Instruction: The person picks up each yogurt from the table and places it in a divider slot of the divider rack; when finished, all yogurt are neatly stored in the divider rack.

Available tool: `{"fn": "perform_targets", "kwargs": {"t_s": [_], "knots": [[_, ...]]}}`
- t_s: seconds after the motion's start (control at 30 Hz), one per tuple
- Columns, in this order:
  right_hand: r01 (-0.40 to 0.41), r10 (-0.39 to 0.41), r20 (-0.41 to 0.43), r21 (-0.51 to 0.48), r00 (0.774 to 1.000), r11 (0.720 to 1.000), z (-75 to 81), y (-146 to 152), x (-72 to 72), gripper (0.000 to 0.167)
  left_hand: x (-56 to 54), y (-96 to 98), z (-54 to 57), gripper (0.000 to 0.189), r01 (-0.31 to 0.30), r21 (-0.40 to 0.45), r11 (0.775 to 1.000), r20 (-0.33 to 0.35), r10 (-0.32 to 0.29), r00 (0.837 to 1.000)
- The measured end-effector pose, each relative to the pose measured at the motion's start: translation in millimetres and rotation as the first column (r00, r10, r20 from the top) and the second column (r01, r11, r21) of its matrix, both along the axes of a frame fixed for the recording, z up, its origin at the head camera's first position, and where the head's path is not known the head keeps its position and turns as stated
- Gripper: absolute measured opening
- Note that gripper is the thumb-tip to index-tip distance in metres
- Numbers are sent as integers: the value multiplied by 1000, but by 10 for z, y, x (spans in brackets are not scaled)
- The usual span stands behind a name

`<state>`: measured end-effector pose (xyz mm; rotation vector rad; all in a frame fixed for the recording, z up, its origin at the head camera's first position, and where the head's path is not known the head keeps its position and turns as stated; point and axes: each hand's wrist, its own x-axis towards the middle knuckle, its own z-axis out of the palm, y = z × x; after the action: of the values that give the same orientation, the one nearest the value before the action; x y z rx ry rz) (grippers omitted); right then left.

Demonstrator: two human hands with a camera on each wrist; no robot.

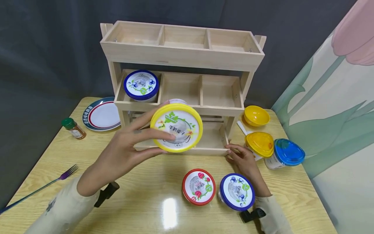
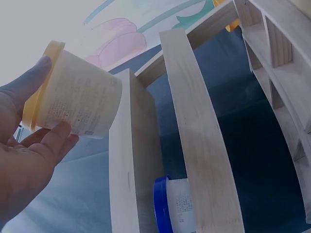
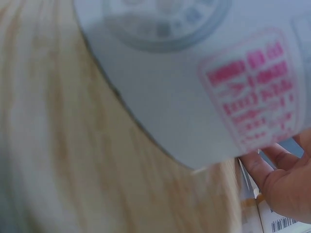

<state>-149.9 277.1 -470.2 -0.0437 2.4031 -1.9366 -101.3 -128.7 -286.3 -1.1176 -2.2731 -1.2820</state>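
My left hand [image 1: 125,148] grips a tub with a yellow lid [image 1: 191,130], raised in front of the wooden rack [image 1: 181,55]. The lid faces the head camera, and one fingertip lies across it. In the left wrist view the tub's white body [image 2: 82,97] points toward the rack. My right hand [image 1: 243,161] holds the front right corner of the rack's lowest tray, fingertips at its edge. Beside that wrist stand a blue-lidded tub [image 1: 237,191] and a red-lidded tub [image 1: 199,187]. Another blue-lidded tub [image 1: 141,85] sits in the middle tier's left compartment.
Right of the rack are a yellow bowl [image 1: 257,116], a yellow-lidded container [image 1: 260,144], a blue-lidded container [image 1: 289,152] and a white handle [image 1: 242,127]. On the left lie a plate [image 1: 103,115], a green-capped spice bottle [image 1: 74,129] and a fork [image 1: 55,180].
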Motion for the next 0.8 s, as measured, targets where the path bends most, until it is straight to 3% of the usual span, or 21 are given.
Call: {"fn": "perform_targets", "kwargs": {"t_s": [0.23, 0.47, 0.63, 0.8], "knots": [[3, -3, 3, -12, 1000, 1000, -30, -3, 8, 32, -272, 76, 51, 53, -26, 18, 999, -37, 27, 999], [1, -1, -3, -3, 1000, 1000, -24, -5, 9, 32, -507, 145, 27, 50, -52, 37, 998, -76, 54, 996], [6, -6, -7, -15, 1000, 1000, -21, -5, 12, 31, -716, 182, -33, 48, -51, 49, 997, -116, 56, 992], [12, -12, -16, -28, 1000, 1000, -10, -1, 14, 31, -901, 194, -123, 47, -80, 62, 995, -111, 87, 990]]}}
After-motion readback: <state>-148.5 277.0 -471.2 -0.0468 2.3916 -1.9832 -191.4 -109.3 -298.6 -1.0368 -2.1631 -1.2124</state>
